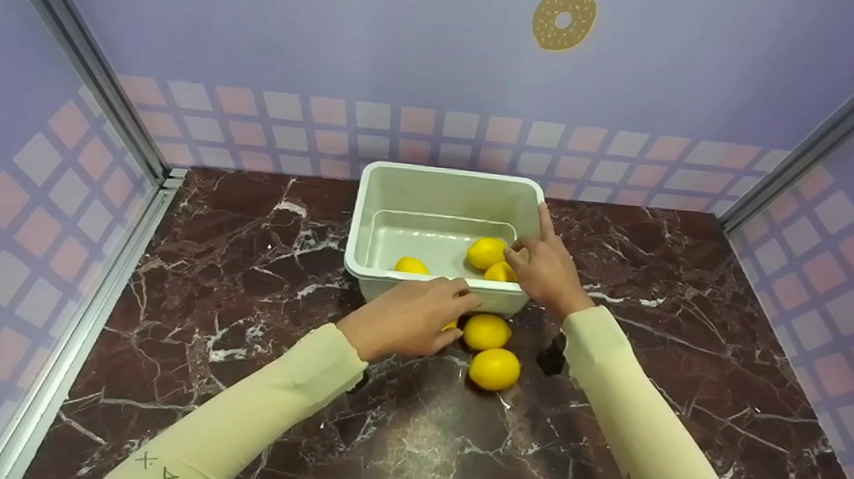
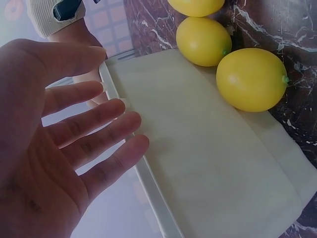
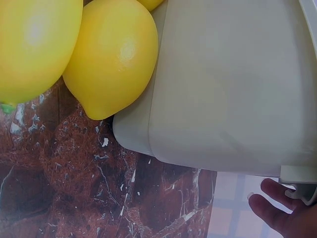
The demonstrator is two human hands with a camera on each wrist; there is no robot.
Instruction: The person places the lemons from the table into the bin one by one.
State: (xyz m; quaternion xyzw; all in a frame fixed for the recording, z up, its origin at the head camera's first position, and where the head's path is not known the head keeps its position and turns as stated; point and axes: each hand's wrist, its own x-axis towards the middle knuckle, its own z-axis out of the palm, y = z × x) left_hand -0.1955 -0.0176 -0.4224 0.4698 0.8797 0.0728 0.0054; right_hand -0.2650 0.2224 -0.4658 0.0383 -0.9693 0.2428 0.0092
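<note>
A pale basin (image 1: 450, 172) holds three yellow lemons, one (image 1: 412, 265) at front left and two (image 1: 486, 253) at right. My left hand (image 1: 410, 317), fingers loosely bent and thumb apart, is at the basin's front rim; in the left wrist view the hand (image 2: 74, 119) holds nothing. My right hand (image 1: 549, 270) grips the right wall, thumb inside beside the lemons and fingers outside; fingers (image 3: 270, 210) show below the rim in the right wrist view. Outside the front wall lie two lemons (image 1: 487, 332) (image 1: 494, 370) and a third, mostly hidden under my left hand.
The basin stands on a dark red marbled table (image 1: 252, 377) near the back wall (image 1: 409, 58), which is purple with pink and white squares. Similar side panels with metal edges (image 1: 73, 34) stand at left and right.
</note>
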